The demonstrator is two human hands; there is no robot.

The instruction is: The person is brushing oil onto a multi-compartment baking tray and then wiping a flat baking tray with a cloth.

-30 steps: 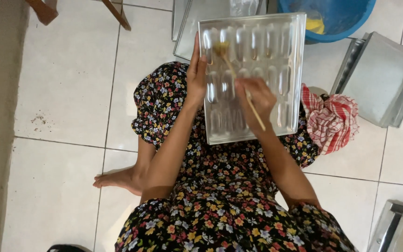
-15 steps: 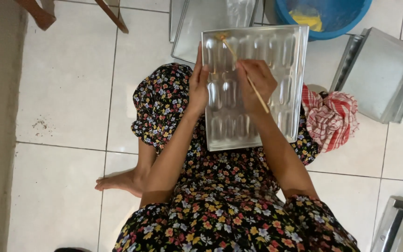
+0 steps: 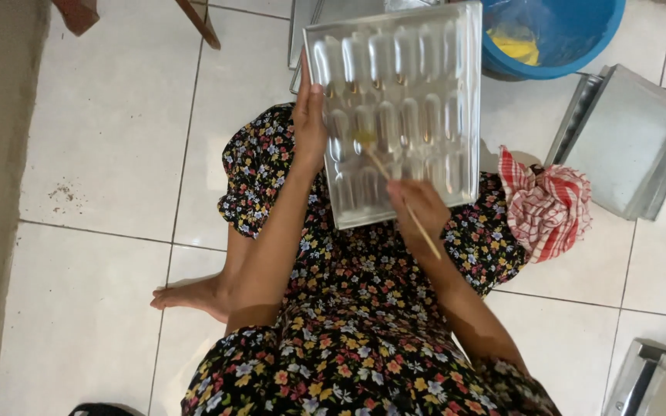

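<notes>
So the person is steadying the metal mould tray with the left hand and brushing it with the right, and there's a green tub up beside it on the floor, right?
Nearly. The tub is blue, not green, as the head view shows. The rest holds: the left hand steadies the metal mould tray at its edge, and the right hand holds a thin brush whose tip lies on the tray.

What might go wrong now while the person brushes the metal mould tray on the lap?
The mould tray rests tilted on the lap, steadied only by the left hand at its edge, so it may slip off. The brush in the right hand may drip yellow grease onto the floral dress.
</notes>
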